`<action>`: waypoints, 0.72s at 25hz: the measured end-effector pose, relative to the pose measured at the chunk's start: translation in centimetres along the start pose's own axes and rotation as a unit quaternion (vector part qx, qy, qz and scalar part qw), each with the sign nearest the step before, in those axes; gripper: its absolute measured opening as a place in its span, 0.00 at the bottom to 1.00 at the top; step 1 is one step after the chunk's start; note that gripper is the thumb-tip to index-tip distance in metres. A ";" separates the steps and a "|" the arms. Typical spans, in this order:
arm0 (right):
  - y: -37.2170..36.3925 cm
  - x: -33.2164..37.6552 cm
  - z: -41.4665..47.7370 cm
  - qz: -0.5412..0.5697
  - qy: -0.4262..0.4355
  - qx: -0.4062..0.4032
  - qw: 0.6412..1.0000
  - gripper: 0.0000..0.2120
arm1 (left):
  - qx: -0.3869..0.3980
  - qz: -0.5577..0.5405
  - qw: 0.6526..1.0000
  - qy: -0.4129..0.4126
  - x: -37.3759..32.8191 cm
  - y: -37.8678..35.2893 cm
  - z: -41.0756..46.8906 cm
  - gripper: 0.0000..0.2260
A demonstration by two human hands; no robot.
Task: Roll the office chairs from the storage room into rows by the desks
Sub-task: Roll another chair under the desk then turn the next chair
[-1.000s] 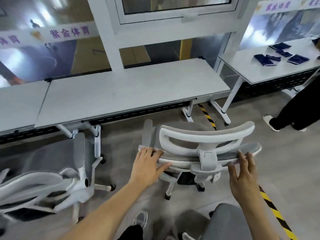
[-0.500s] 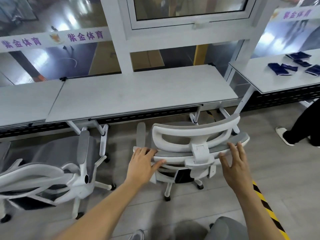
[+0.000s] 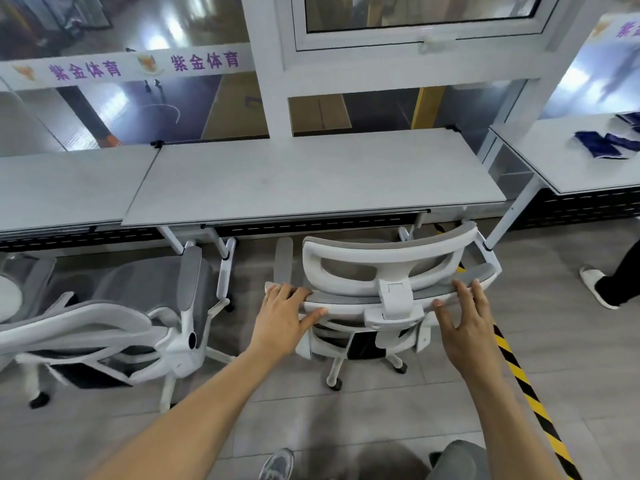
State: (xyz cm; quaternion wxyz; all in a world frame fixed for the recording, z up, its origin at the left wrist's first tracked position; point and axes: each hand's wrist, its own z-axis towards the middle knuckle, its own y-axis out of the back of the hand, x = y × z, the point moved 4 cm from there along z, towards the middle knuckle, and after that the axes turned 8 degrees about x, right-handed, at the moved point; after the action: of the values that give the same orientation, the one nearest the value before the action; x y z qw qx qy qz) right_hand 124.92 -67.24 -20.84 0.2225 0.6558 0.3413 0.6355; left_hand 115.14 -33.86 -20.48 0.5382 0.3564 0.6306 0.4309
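Rolling forward over the last second, the white-framed, grey-mesh office chair [image 3: 388,268] now stands close to the near edge of the pale grey laminate desk [image 3: 311,178], to the right of a matching reclined chair [image 3: 104,320], and looks nearly placed. The left hand [image 3: 282,315] curls over the backrest's padded rim. The right hand [image 3: 464,323] rests straight-fingered against its right end, gripping nothing. The frame is smooth moulded plastic.

**An Office Workroom Lined With Desks**

It looked like an office workroom. 3 grey desks [image 3: 311,178] ran across the middle of the frame against glass partitions [image 3: 145,109]. White mesh office chairs [image 3: 381,252] stood at lower left and centre. A lettered banner [image 3: 145,65] hung upper left, and hazard tape [image 3: 518,372] striped the floor at lower right.
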 end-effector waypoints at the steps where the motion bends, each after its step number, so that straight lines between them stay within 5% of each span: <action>1: -0.1 0.3 0.2 -0.001 -0.003 0.004 1.000 0.29 | -0.001 -0.007 1.000 -0.001 0.2 0.1 0.1 0.24; 18: -0.2 1.1 0.5 -0.006 -0.007 0.008 1.000 0.28 | 0.005 -0.043 0.999 -0.003 0.7 0.5 0.3 0.33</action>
State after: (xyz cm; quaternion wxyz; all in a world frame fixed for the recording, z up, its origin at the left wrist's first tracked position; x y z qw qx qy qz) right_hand 125.36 -66.26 -20.28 0.2233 0.6600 0.3490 0.6267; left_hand 115.32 -33.01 -20.32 0.5568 0.3328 0.6456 0.4031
